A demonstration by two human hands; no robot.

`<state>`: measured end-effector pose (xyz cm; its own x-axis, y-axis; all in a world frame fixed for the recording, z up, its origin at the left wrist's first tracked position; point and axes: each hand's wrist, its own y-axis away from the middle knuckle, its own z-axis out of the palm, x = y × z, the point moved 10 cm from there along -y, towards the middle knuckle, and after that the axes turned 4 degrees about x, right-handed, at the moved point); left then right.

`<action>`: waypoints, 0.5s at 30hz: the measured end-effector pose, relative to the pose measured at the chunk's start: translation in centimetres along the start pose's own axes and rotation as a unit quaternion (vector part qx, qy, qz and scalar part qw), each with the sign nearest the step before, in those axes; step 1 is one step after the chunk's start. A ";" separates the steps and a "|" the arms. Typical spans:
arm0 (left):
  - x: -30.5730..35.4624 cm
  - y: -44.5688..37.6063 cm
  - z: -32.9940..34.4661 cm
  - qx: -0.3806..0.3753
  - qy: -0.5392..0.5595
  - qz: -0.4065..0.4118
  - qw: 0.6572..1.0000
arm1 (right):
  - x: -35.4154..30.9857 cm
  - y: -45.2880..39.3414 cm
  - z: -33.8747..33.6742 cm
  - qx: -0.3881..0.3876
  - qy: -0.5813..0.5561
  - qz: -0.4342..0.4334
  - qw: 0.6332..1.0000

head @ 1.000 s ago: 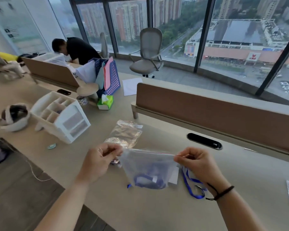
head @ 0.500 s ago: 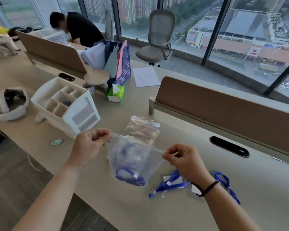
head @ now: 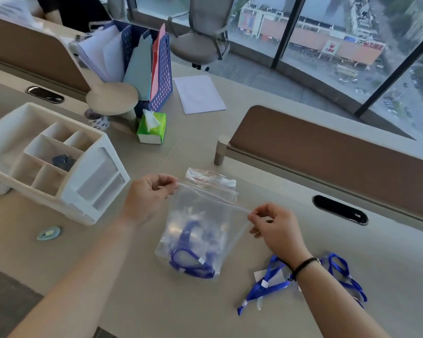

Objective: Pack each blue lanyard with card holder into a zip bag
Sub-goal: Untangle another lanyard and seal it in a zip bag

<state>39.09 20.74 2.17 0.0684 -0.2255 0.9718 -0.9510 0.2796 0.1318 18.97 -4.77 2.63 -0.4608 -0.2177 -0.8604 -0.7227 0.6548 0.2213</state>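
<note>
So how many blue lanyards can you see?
3, maybe more hidden: one inside the held zip bag, one on the desk under the right wrist, one further right.

lanyard point(head: 191, 262) in zip bag point(head: 205, 228) | spare bags point(head: 211, 179) behind | organizer point(head: 51, 162) left

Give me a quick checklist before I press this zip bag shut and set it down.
1. Lanyard fully inside zip bag: ok.
2. Left hand pinches one end of the zip strip: ok.
3. Right hand pinches the other end: ok.
4. Strip pulled straight between both hands: ok.
5. Seal closed along its length: cannot tell.
6. Loose lanyards on the desk waiting: ok, beside the right wrist.
</note>
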 end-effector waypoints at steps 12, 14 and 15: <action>-6.5 -7.0 4.5 -0.014 -0.075 -0.074 0.994 | 4.4 -10.4 3.4 0.040 -0.094 0.125 0.987; -10.2 -6.0 4.9 -0.058 -0.115 -0.125 0.984 | 5.7 -11.9 4.2 0.041 -0.095 0.145 0.984; -11.8 -5.0 5.0 -0.081 -0.130 -0.151 0.977 | 6.3 -12.6 4.6 0.041 -0.098 0.154 0.982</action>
<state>41.55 17.33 -10.91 0.2395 -0.5435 0.8046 -0.8377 0.3032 0.4542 27.50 -11.09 -7.69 -0.5371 0.1391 -0.8320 -0.5167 0.7254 0.4548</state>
